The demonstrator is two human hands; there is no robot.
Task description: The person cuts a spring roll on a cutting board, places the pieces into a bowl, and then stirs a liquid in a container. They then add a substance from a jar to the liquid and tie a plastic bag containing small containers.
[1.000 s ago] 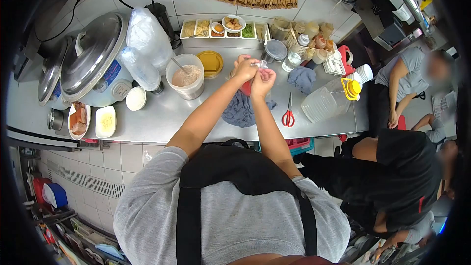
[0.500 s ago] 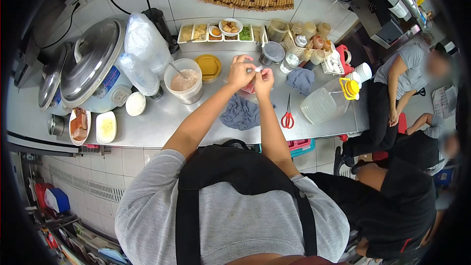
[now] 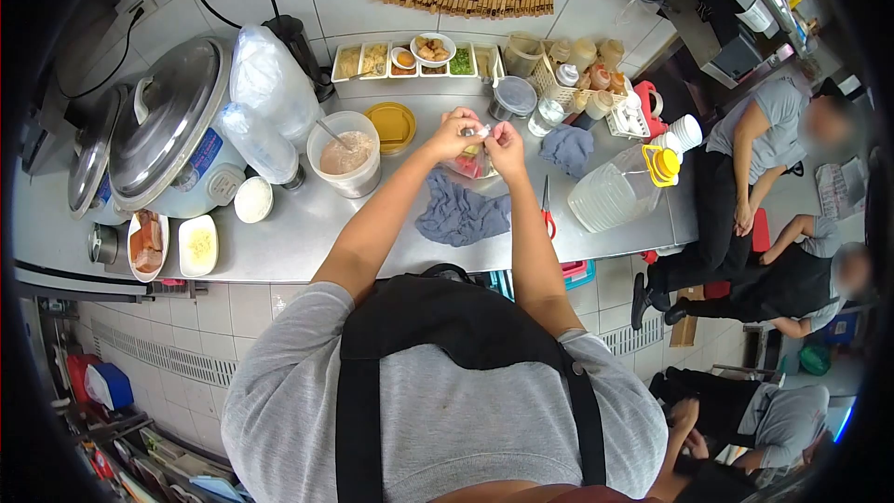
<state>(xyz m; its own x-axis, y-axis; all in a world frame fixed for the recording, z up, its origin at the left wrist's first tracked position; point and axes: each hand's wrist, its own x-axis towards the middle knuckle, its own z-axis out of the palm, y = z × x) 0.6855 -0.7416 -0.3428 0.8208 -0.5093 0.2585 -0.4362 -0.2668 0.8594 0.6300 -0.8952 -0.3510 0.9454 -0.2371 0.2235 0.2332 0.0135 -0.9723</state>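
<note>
My left hand (image 3: 453, 137) and my right hand (image 3: 506, 147) are close together over the counter, both pinching the gathered neck of a small clear plastic bag (image 3: 474, 166). Something red and yellow shows through the bag, too small to name. Just below it lies a crumpled blue-grey cloth (image 3: 456, 212), partly behind my forearms. Red-handled scissors (image 3: 548, 224) rest to the right, partly covered by my right forearm. To the left are a yellow lid (image 3: 389, 128) and a tub of pinkish-brown powder (image 3: 349, 168) with a spoon in it.
Rice cookers (image 3: 168, 121) and stacked plastic bags (image 3: 270, 74) stand left. A topping rack (image 3: 410, 87) and a bottle basket (image 3: 556, 91) line the wall. A yellow-capped jug (image 3: 615, 194) stands right, near a second cloth (image 3: 567, 150). Several people are at the right.
My hands have drawn slightly apart at the bag's neck, and more of the bag shows. My right forearm now overlaps the scissors. A person close on my right has moved away.
</note>
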